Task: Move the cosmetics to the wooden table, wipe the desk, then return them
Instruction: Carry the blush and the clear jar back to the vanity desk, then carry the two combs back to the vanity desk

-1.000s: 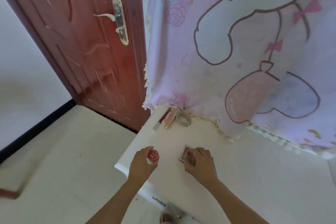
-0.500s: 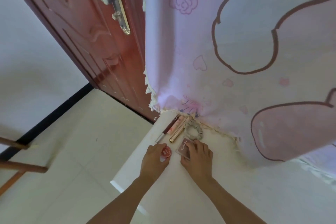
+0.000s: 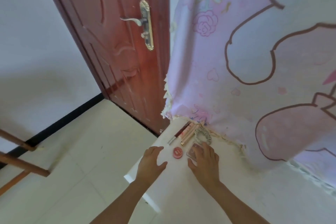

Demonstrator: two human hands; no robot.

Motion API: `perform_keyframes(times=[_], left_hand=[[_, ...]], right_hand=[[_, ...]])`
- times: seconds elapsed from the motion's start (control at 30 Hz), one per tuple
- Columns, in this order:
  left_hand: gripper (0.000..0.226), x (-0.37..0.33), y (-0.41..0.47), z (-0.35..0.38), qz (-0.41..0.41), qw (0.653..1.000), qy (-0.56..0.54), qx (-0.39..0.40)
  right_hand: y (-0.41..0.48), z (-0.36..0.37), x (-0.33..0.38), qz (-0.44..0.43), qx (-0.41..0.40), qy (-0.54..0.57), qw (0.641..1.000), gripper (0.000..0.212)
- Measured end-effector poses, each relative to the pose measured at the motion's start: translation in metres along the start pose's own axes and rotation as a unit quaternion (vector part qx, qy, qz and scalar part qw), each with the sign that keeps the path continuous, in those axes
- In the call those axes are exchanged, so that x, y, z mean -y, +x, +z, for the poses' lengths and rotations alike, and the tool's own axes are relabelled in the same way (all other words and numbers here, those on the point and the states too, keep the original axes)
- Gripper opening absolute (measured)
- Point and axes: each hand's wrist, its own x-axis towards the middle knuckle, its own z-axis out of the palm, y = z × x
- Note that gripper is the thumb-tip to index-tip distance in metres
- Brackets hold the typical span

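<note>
A small round red jar [image 3: 177, 152] lies on the white desk [image 3: 181, 196] near its far left corner. My left hand [image 3: 151, 162] hovers just left of the jar with relaxed fingers, holding nothing. My right hand [image 3: 205, 162] lies with straight fingers on a clear pink compact [image 3: 192, 152]. Behind them lie a dark lip pencil [image 3: 179, 132], a pink tube [image 3: 185, 131], a gold tube [image 3: 189, 135] and a grey scrunchie [image 3: 203, 135].
A pink cartoon curtain [image 3: 254, 60] hangs over the desk's back edge. A red-brown door [image 3: 118, 42] stands at the left behind the desk corner. Wooden furniture bars [image 3: 23, 165] show at the far left over a pale tiled floor [image 3: 72, 178].
My left hand has let go of the red jar, which now lies on the desk, and has drawn back to the left. My right hand still lies on the compact.
</note>
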Motion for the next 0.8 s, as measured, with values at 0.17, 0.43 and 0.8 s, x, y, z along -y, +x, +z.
perform_keyframes(times=[0.17,0.43,0.8], left_hand=[[0.046,0.043,-0.051,-0.055,-0.041,0.992,-0.049,-0.107],[0.041,0.162,-0.204,-0.173,-0.178,0.927,-0.083,-0.32],[0.037,0.259,-0.446,-0.261,-0.323,0.799,-0.044,-0.506]], right_hand=[[-0.006,-0.006,0.064,-0.101,-0.041,0.006,0.994,0.033],[-0.031,-0.023,0.253,-0.285,-0.091,0.097,0.949,0.038],[-0.157,-0.065,0.484,-0.519,-0.106,0.195,0.825,0.032]])
